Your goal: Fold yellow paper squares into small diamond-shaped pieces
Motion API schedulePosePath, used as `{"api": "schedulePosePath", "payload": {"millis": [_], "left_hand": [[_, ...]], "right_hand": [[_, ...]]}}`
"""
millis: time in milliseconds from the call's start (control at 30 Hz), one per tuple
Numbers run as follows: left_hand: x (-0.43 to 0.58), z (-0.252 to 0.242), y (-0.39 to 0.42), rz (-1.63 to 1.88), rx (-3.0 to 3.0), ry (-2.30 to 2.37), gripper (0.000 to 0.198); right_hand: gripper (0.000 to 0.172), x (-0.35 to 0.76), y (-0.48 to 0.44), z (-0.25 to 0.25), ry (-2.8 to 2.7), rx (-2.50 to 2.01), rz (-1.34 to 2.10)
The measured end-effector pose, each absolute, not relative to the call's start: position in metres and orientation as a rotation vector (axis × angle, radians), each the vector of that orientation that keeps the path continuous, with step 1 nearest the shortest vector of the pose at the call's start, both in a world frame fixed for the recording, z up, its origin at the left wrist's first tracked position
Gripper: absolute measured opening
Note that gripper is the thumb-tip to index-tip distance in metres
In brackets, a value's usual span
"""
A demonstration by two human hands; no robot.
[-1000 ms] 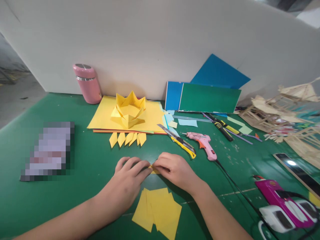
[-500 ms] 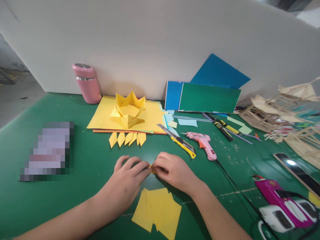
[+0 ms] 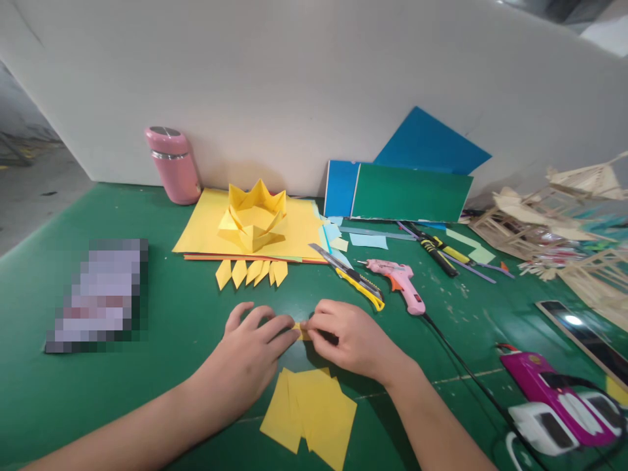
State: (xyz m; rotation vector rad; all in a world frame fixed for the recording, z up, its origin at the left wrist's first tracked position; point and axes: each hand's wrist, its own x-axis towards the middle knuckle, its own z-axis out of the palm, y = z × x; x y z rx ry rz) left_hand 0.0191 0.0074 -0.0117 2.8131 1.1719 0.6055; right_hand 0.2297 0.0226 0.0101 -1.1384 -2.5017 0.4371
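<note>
Between my two hands, a small folded piece of yellow paper (image 3: 300,331) lies against the green table, mostly hidden by my fingers. My left hand (image 3: 258,356) presses its left side with closed fingertips. My right hand (image 3: 346,337) pinches the right side between thumb and fingers. Just below my hands are several loose yellow paper squares (image 3: 314,409), overlapping in a fanned pile. Beyond them, several folded yellow paper pieces (image 3: 252,273) sit in a row along the edge of a stack of yellow sheets (image 3: 201,229). A pointed yellow paper ring (image 3: 252,229) stands on that stack.
A utility knife (image 3: 353,281) and a pink glue gun (image 3: 400,281) lie right of the stack, the gun's cord running to a purple power strip (image 3: 544,386). Pliers (image 3: 434,252), a phone (image 3: 583,337) and wooden stick models (image 3: 520,222) are farther right. A pink flask (image 3: 174,167) stands back left.
My right hand has shifted slightly right along the small yellow paper, and more of the paper shows between my fingertips. My left hand stays nearly in place.
</note>
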Motion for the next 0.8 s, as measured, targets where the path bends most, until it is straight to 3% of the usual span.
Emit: {"api": "schedulePosePath", "payload": {"millis": [167,333,500,800], "left_hand": [[0.019,-0.008,0.007,0.54,2.825,1.185,0.036],[0.02,-0.003,0.006,0.49,2.851,1.168,0.035],[0.019,-0.009,0.006,0.554,2.807,1.14,0.036],[0.013,-0.005,0.012,0.623,2.663,1.033,0.039]], "right_hand": [[0.033,0.238,0.025,0.009,-2.442,-1.096,0.402],[0.015,0.235,0.026,0.004,-2.367,-1.0,0.436],[0.014,0.233,0.029,0.002,-2.456,-1.01,0.471],[0.025,0.23,0.029,0.004,-2.485,-0.959,0.411]]}}
